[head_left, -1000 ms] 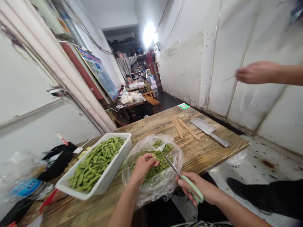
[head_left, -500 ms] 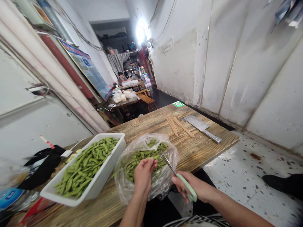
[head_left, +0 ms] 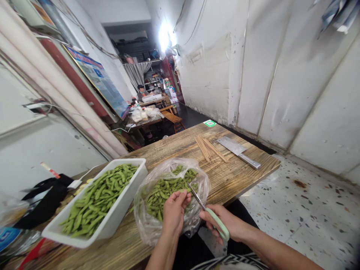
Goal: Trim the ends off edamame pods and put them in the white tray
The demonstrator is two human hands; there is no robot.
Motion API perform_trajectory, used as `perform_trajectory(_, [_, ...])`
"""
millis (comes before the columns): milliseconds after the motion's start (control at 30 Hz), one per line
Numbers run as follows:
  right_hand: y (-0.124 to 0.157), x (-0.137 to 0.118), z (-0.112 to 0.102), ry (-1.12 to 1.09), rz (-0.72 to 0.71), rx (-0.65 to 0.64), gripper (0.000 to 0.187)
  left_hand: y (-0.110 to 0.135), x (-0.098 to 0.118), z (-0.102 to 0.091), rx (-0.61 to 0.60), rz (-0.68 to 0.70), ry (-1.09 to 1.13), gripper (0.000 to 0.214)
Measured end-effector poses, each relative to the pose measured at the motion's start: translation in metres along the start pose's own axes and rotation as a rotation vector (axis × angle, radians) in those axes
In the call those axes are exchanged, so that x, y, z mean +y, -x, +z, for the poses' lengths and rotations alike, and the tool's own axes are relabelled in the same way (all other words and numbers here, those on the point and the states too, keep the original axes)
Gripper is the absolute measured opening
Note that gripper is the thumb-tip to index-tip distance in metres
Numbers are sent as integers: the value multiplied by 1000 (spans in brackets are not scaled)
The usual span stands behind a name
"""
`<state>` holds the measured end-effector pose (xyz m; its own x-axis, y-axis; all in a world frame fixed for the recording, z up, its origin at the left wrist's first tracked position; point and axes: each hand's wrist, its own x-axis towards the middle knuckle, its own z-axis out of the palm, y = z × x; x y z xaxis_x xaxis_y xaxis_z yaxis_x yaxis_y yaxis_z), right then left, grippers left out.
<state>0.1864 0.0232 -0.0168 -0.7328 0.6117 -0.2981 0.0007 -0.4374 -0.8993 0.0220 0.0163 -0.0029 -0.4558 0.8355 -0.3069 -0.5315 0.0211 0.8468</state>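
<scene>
My left hand (head_left: pixel 173 213) is closed on a green soybean pod at the near rim of a clear plastic bag (head_left: pixel 146 225) that is full of pods (head_left: pixel 163 189). My right hand (head_left: pixel 223 225) grips scissors with pale green handles (head_left: pixel 217 224). Their blades (head_left: pixel 196 195) point up and left to the pod at my left fingertips. A white rectangular tray (head_left: pixel 123 204) heaped with more pods stands just left of the bag. All of this rests on a wooden table (head_left: pixel 239 176).
A cleaver (head_left: pixel 237 151) and a bundle of bamboo skewers (head_left: pixel 209 150) lie at the table's far right. A black bag (head_left: pixel 45 197) and a plastic bottle (head_left: pixel 11 234) sit at the left. The table edge drops to speckled floor (head_left: pixel 306 217) on the right.
Another person's arm at the upper right has left the view. My left hand drew back from inside the bag to its near rim, and the scissors moved closer to it.
</scene>
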Motion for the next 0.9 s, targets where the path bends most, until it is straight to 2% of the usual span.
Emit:
perform_trajectory(200, [-2, 2, -4, 35, 9, 28, 45, -5, -1, -4, -6, 44, -87, 22])
perform_trajectory(500, [5, -5, -16, 173, -71, -59, 46, -2, 5, -10, -82, 186, -633, 42])
perform_trajectory(667, [8, -8, -17, 226, -66, -63, 43, -1, 3, -13, -163, 175, -708, 38])
perform_trajectory(900, [11, -20, -14, 293, -53, -30, 39, 4, 6, -8, -199, 144, -715, 37])
